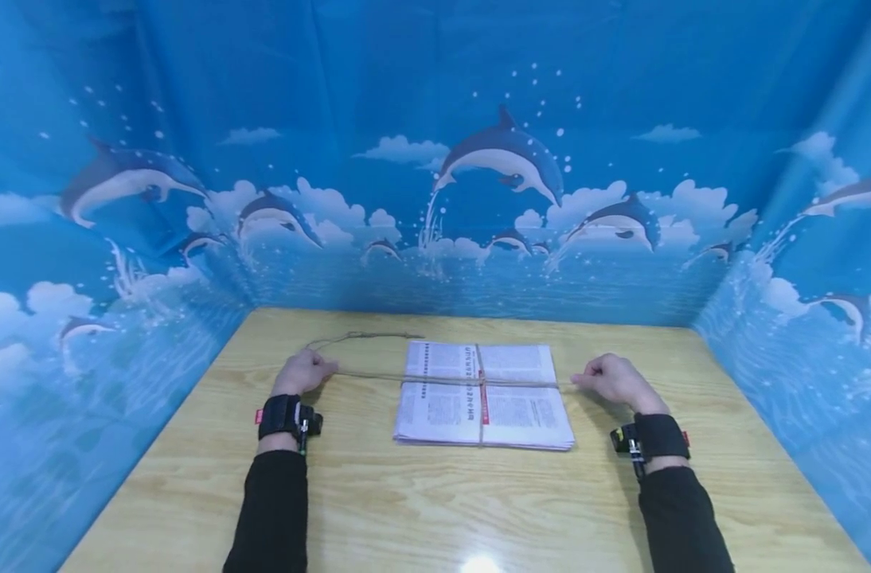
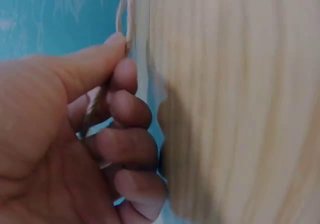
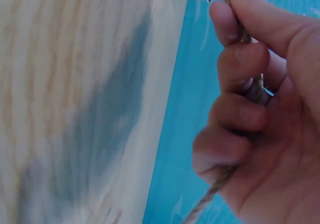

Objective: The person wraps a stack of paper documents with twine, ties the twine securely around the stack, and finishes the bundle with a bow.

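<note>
A stack of folded newspapers [image 1: 435,418] lies flat on the table, with brown twine [image 1: 371,375] running across it both ways. The strands cross near the stack's upper middle, by a red printed strip. To the left of the stack, my left hand [image 1: 304,372] pinches the twine between thumb and forefinger; the other fingers curl around the strand in the left wrist view. My right hand [image 1: 615,378] grips the twine just right of the stack. In the right wrist view, the cord [image 3: 212,191] passes through its curled fingers and trails out below.
A loose tail of twine [image 1: 360,335] curves over the table behind the left hand, its end near the stack's far left corner. The wood-grain table [image 1: 435,509] backs onto a blue dolphin-print curtain [image 1: 378,95], which also rises on both sides.
</note>
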A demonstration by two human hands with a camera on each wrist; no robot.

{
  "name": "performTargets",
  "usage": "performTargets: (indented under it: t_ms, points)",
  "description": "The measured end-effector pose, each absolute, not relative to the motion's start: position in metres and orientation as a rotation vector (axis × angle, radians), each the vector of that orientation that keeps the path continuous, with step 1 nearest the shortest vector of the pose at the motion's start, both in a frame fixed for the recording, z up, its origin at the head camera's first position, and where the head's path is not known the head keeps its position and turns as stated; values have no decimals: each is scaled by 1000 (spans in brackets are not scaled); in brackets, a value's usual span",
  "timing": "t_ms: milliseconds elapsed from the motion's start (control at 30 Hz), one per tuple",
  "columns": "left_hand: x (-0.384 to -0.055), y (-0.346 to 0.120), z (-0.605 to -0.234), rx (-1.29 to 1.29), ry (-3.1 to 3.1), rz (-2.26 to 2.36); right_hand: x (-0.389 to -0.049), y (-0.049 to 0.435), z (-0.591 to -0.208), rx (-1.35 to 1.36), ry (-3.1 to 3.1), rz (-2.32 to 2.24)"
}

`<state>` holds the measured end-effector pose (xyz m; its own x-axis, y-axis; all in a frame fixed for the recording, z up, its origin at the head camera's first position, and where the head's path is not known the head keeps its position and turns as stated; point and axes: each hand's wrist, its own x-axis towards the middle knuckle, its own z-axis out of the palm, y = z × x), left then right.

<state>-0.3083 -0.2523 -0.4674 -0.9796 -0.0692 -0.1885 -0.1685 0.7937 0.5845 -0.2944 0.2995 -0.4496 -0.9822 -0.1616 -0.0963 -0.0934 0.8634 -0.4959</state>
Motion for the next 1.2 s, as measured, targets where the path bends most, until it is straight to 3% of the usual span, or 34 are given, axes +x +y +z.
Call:
performTargets:
  t_ms: [300, 600, 833, 1200]
  points:
    - [-304, -233, -454, -233, 3049, 774, -293, 297, -444, -297, 2941, -762]
    - [-310, -147, -452, 318, 3005, 766, -289, 267, -446, -548, 2813, -841]
    - [-308, -123, -463, 378, 2940, 693, -290, 241, -452, -864, 2911, -753]
    - [-305, -121, -457, 371, 3003, 895, -288, 225, -449, -751, 2952, -888]
